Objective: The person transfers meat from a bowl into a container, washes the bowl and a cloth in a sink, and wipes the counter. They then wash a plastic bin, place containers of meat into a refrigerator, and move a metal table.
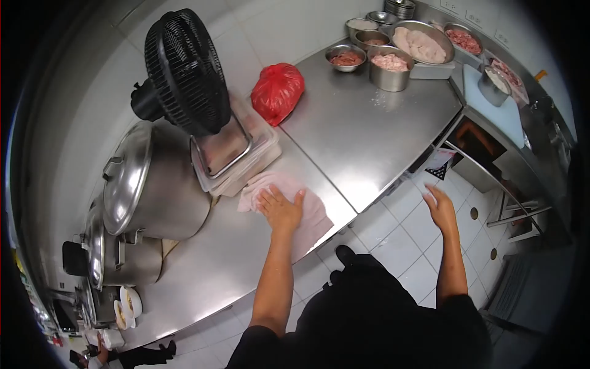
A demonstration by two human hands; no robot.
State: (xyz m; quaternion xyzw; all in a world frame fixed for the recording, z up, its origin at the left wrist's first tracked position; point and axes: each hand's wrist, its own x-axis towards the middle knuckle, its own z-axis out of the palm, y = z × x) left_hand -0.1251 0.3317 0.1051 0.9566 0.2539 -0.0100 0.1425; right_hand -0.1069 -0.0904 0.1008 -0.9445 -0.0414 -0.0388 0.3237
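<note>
My left hand [281,210] lies flat on a pale pink cloth [314,212], fingers spread and thumb out to the side. Spread over the steel worktop [215,261], the cloth reaches toward its front edge. Just beyond my fingertips stand stacked clear plastic containers [270,147] with a black fan [187,74] on top. My right hand [441,209] hangs in the air over the tiled floor, away from the worktop. Its fingers are loosely stretched and apart, with nothing seen in them.
A red plastic bag [278,92] sits near the wall. Large lidded steel pots [166,184] line the left. Bowls of meat, including a steel pot of pale meat [390,71], stand at the back right. Another person [132,357] is at the lower left.
</note>
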